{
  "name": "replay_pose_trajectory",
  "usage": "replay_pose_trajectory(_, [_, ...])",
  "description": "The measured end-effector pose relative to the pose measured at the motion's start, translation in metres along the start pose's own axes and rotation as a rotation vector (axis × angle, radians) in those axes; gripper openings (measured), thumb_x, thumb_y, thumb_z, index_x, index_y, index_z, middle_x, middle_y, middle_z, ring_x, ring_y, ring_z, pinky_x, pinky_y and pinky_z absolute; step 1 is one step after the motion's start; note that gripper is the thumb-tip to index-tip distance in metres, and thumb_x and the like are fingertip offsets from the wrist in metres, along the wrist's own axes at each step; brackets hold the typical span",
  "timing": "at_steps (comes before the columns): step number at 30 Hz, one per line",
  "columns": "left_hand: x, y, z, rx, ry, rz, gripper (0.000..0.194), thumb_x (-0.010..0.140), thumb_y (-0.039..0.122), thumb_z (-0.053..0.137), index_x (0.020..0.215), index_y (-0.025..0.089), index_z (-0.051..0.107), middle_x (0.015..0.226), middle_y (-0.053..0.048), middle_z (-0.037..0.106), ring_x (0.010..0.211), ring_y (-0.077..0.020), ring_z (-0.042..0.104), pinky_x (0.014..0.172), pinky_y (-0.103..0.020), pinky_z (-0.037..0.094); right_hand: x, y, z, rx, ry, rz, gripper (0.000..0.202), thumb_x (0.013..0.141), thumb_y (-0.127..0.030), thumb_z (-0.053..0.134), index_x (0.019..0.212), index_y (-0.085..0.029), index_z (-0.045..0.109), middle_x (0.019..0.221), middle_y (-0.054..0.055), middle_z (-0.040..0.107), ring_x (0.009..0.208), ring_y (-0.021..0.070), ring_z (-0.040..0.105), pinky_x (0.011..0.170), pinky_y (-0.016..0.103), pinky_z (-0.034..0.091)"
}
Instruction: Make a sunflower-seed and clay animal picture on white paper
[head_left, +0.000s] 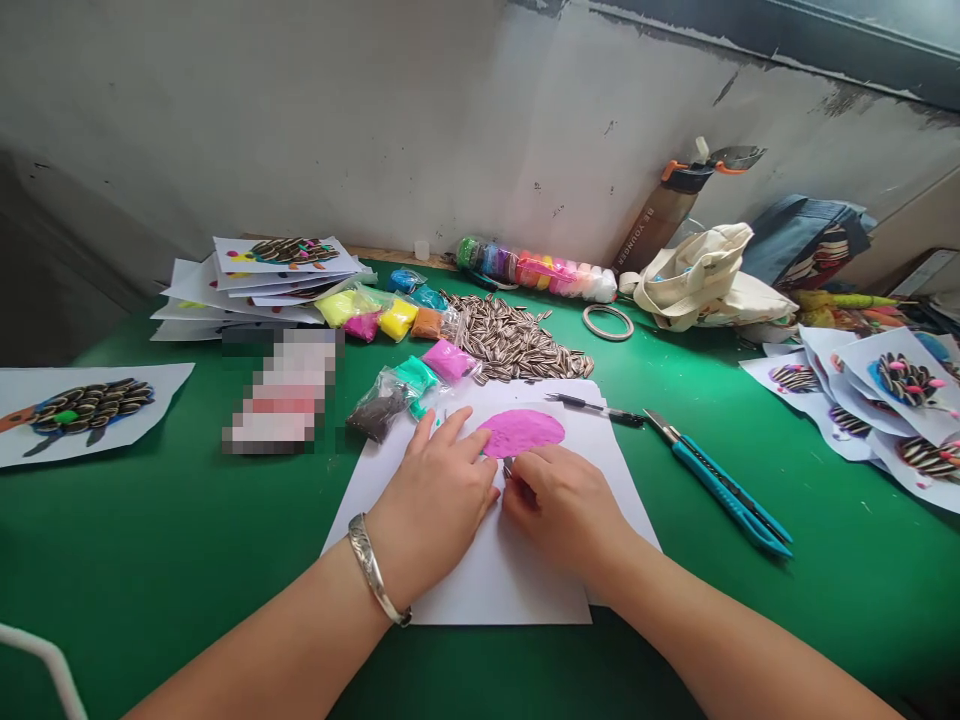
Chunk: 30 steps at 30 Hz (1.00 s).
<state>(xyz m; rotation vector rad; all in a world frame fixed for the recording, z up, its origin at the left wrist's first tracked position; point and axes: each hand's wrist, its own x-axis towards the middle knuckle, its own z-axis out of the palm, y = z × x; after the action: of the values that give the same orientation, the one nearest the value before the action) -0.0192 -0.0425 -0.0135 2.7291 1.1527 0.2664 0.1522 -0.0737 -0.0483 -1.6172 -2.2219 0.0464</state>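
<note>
A flat magenta clay oval [529,432] lies on the upper part of a white paper sheet [517,590]. My left hand [442,490], with a silver bangle at the wrist, rests on the paper's left side. Its fingers are spread, their tips by the oval's left edge. Just below the oval, my right hand [559,505] is closed in a pinch. At its fingertips shows a small dark piece of clay [508,467], partly hidden by the fingers. A black pen [592,408] lies across the paper's upper right edge.
Bags of coloured clay [397,318] and a pile of striped sunflower seeds [510,340] lie beyond the paper. A blue utility knife [724,490] and a tape roll [608,322] lie rightward. Seed-covered pictures [281,252] are stacked left; more pictures [907,385] lie right.
</note>
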Motion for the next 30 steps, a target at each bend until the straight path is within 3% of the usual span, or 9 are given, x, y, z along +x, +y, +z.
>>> replay_pose_trajectory(6, [-0.001, 0.001, 0.001, 0.013, 0.006, -0.003, 0.023, 0.095, 0.019, 0.049, 0.09, 0.017, 0.072, 0.12, -0.011, 0.067, 0.133, -0.0366, 0.043, 0.11, -0.064, 0.029, 0.001, -0.005, 0.002, -0.006, 0.013, 0.021, 0.02, 0.074, -0.014, 0.053, 0.056, -0.019, 0.044, 0.056, -0.002, 0.051, 0.054, 0.0118, 0.037, 0.055, 0.028, 0.021])
replay_pose_trajectory(18, [-0.002, -0.001, 0.003, 0.005, -0.002, 0.001, 0.022, 0.091, 0.012, 0.051, 0.088, 0.017, 0.072, 0.122, -0.01, 0.066, 0.135, -0.0381, 0.041, 0.111, -0.066, 0.029, 0.01, -0.009, -0.002, -0.011, -0.11, 0.184, 0.023, 0.076, -0.017, 0.055, 0.058, -0.019, 0.041, 0.058, -0.001, 0.054, 0.056, 0.0119, 0.039, 0.054, 0.028, 0.018])
replay_pose_trajectory(27, [-0.002, 0.003, 0.002, -0.013, 0.01, 0.005, 0.024, 0.095, 0.02, 0.048, 0.093, 0.017, 0.072, 0.125, -0.011, 0.064, 0.137, -0.037, 0.038, 0.112, -0.066, 0.025, 0.014, 0.012, -0.024, 0.204, -0.098, 0.318, 0.026, 0.078, -0.024, 0.052, 0.058, -0.02, 0.035, 0.054, -0.004, 0.043, 0.055, 0.0106, 0.038, 0.054, 0.025, 0.023])
replay_pose_trajectory(30, [-0.001, 0.002, 0.004, -0.021, 0.009, 0.022, 0.022, 0.095, 0.022, 0.05, 0.099, 0.017, 0.071, 0.125, -0.011, 0.064, 0.138, -0.0367, 0.037, 0.113, -0.066, 0.025, 0.013, 0.015, -0.024, 0.211, -0.152, 0.284, 0.026, 0.078, -0.023, 0.051, 0.059, -0.02, 0.035, 0.055, -0.004, 0.043, 0.055, 0.0108, 0.037, 0.055, 0.026, 0.022])
